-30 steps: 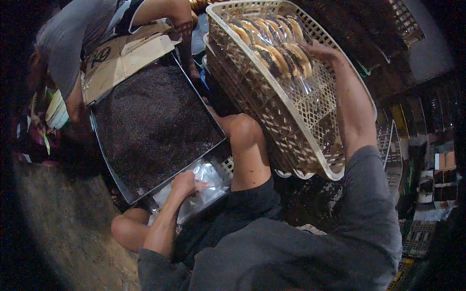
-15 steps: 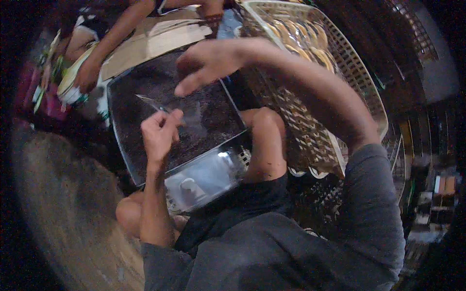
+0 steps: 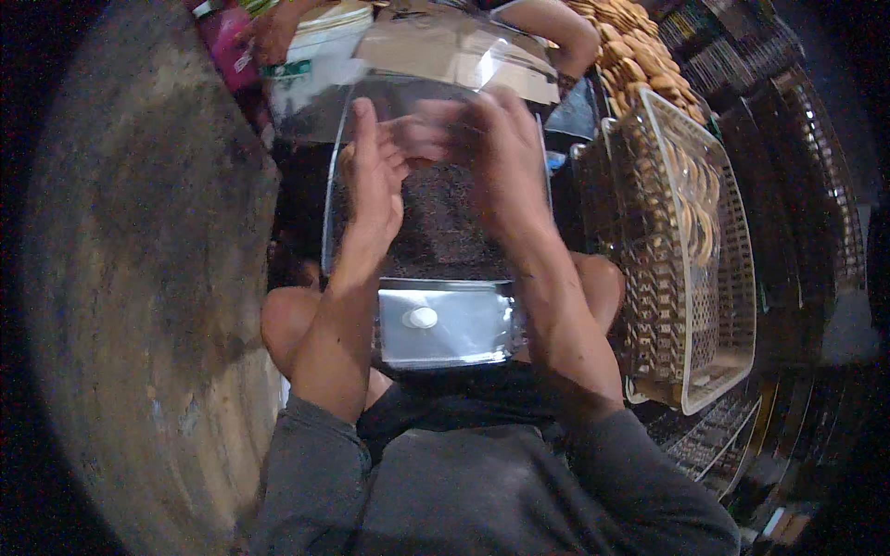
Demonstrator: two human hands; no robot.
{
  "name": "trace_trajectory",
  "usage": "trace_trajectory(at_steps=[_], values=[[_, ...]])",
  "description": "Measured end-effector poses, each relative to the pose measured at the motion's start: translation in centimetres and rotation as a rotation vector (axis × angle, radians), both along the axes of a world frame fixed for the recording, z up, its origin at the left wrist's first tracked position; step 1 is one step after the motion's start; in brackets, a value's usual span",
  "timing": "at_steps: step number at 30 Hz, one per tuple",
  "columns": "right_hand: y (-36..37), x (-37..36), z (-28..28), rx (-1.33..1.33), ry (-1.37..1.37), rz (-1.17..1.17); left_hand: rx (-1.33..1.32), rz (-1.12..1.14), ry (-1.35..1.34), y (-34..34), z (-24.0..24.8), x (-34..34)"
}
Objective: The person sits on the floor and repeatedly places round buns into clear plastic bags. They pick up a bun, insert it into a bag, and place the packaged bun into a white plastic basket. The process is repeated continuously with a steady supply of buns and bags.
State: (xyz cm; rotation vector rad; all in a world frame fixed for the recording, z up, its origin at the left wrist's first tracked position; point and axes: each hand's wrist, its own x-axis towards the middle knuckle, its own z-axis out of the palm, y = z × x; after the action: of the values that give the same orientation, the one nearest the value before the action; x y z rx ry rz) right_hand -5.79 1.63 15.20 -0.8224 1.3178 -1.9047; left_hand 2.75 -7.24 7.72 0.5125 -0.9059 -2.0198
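My left hand (image 3: pixel 378 176) is raised over the near part of a dark, rough-surfaced tray (image 3: pixel 436 232) with a pale rim. Its thumb points up, apart from the other fingers, and nothing I can make out is in it. Facing it is my right hand (image 3: pixel 508 153), its fingers smeared by motion, so any hold there is unclear. Just beyond both hands a see-through plastic film (image 3: pixel 491 63) catches the light; whether either hand touches it cannot be told. Closer to my lap lies a shiny clear plastic pack or sheet (image 3: pixel 464 324) with a small white round object (image 3: pixel 422 318) on it.
A cream lattice crate (image 3: pixel 742 306) at the right holds packs of round tan pieces (image 3: pixel 695 199). Behind it is a heap of similar tan pieces (image 3: pixel 640 60). Cardboard (image 3: pixel 417 46) lies at the far side, with another person's arm (image 3: pixel 552 32) beside it. Worn floor (image 3: pixel 148 259) stretches along the left.
My left hand held a clear, pointed plastic piece in a pinch; now its thumb is raised. My right hand has come down from across the tray to face it. The view has turned.
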Motion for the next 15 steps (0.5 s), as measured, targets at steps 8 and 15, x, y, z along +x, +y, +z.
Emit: trace_trajectory(at_steps=[8,15], values=[[11.0,-4.2,-7.7,0.137,-0.295,-0.248,0.034,-0.094,-0.206,1.8,-1.5,-2.0],[10.4,-3.5,-10.4,0.216,-0.056,-0.351,0.173,0.040,-0.278,2.5,-4.2,-3.8]])
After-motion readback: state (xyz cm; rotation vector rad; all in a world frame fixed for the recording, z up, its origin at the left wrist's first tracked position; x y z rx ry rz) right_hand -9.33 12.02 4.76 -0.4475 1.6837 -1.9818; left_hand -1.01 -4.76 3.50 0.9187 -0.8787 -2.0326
